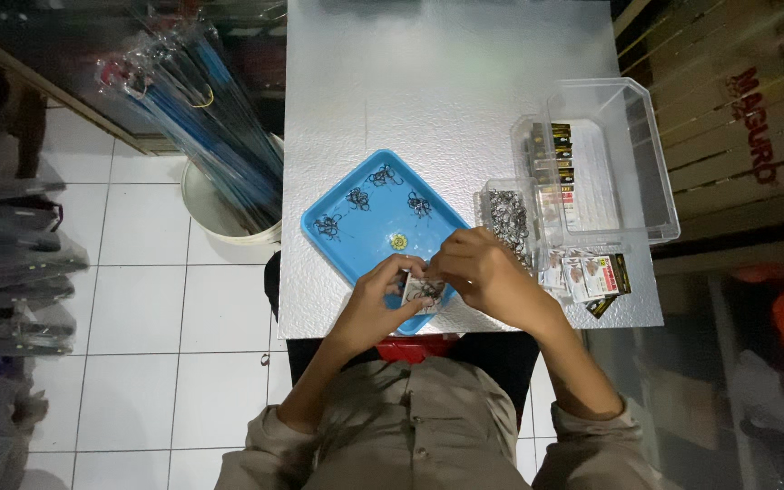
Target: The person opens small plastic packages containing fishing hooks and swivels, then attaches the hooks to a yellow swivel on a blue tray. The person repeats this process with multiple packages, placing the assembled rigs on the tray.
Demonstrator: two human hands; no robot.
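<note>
Both hands meet at the near edge of the table, over the near corner of the blue tray. Left hand (383, 295) is curled, fingers closed on a small clear packet (423, 292) with dark bits inside, thumb on top. Right hand (483, 272) is half closed, fingertips pinched at the packet's upper edge; can't tell whether it grips the packet itself or something tiny at its mouth.

Blue tray (356, 249): shallow plastic, rounded corners, sits rotated like a diamond. On it, four loose clusters of thin dark wire hooks (357, 198), spread well apart, plus one small round yellow piece (398, 241) near the hands.

Table (428, 82): silvery sheet top with a fine pebbled texture, dull sheen.

Just right of the right hand: small clear box (506, 218) packed with shiny metal pieces. Beyond it a larger clear plastic bin (632, 154), rigid walls, with a row of flat dark-and-yellow packets standing on edge along its left side. More flat printed packets (596, 277) lie fanned at the table's near right corner.

Left of the table, on white floor tile: white bucket (220, 218) holding long thin rods in glossy blue plastic sleeves.
</note>
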